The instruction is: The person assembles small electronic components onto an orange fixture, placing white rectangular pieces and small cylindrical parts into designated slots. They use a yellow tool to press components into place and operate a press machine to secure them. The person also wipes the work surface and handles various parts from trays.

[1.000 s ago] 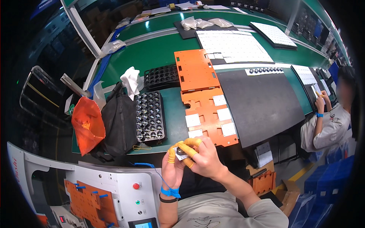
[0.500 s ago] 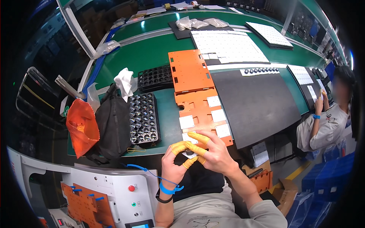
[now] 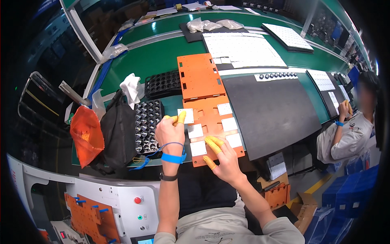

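Observation:
My left hand (image 3: 170, 129), with yellow finger cots, pinches a small white square plate (image 3: 188, 114) at the upper left of the orange fixture's lower half (image 3: 213, 134). My right hand (image 3: 223, 160), also in yellow finger cots, hovers over the fixture's near edge. Its thumb and fingers are apart, with nothing visible between them. Beside its fingertips lies a white square plate (image 3: 198, 149) with small dark marks. Another white plate (image 3: 195, 131) lies just beyond. Three more sit along the fixture's right side, the middle one (image 3: 229, 124) among them. The orange cover (image 3: 201, 77) is folded back.
Left of the fixture stands a black tray (image 3: 161, 118) of round lenses, with another black tray (image 3: 162, 84) behind. A black bag (image 3: 115, 130) and orange pouch (image 3: 87, 136) lie farther left. At right are a dark mat (image 3: 272, 118) and a co-worker (image 3: 345, 134).
My hands were together near the table edge and have parted. The left moved forward with a white plate to the fixture's upper left; the right moved onto its near edge. The fixture shifted slightly left.

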A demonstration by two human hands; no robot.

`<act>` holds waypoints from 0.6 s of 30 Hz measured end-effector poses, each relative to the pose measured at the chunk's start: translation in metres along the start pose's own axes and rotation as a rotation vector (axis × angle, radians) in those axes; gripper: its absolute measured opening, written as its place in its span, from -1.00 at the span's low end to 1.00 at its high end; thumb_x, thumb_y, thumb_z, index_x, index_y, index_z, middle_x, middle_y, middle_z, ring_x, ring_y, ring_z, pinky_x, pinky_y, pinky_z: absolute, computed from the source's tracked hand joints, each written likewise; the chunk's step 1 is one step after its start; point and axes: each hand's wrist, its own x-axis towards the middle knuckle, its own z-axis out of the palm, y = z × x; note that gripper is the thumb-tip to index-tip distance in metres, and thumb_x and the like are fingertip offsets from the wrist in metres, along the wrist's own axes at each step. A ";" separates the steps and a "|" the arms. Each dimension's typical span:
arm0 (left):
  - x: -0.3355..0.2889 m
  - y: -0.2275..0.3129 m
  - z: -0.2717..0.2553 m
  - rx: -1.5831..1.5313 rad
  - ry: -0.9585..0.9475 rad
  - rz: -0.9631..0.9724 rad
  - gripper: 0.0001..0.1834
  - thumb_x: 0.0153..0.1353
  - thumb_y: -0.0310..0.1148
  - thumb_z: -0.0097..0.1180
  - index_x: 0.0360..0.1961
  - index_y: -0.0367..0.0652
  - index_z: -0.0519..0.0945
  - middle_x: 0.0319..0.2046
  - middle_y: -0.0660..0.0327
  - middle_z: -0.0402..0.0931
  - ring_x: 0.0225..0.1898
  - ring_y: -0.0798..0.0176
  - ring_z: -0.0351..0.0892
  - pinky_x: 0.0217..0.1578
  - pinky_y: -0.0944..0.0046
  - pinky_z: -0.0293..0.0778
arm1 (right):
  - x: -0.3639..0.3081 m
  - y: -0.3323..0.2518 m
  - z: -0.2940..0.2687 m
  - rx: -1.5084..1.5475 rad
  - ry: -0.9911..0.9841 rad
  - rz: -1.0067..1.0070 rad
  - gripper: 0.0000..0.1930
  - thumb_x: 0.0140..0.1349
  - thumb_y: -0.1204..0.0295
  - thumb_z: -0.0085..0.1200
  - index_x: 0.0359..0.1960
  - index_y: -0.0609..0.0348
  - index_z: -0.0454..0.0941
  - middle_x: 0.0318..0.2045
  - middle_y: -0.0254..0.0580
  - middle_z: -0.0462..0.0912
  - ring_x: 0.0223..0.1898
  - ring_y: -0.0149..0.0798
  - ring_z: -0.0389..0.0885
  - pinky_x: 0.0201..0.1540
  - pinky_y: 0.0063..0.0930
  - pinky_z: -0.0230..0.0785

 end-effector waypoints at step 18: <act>0.012 0.003 0.041 0.186 -0.196 -0.166 -0.69 0.18 -0.17 0.29 -0.37 -0.26 0.76 -0.44 -0.14 0.66 -0.35 -0.19 0.69 -0.31 -0.04 0.59 | -0.004 0.005 0.009 -0.041 0.083 -0.004 -0.67 0.01 0.50 0.36 -0.14 0.23 0.66 -0.12 -0.15 0.68 -0.04 -0.09 0.65 -0.12 -0.34 0.56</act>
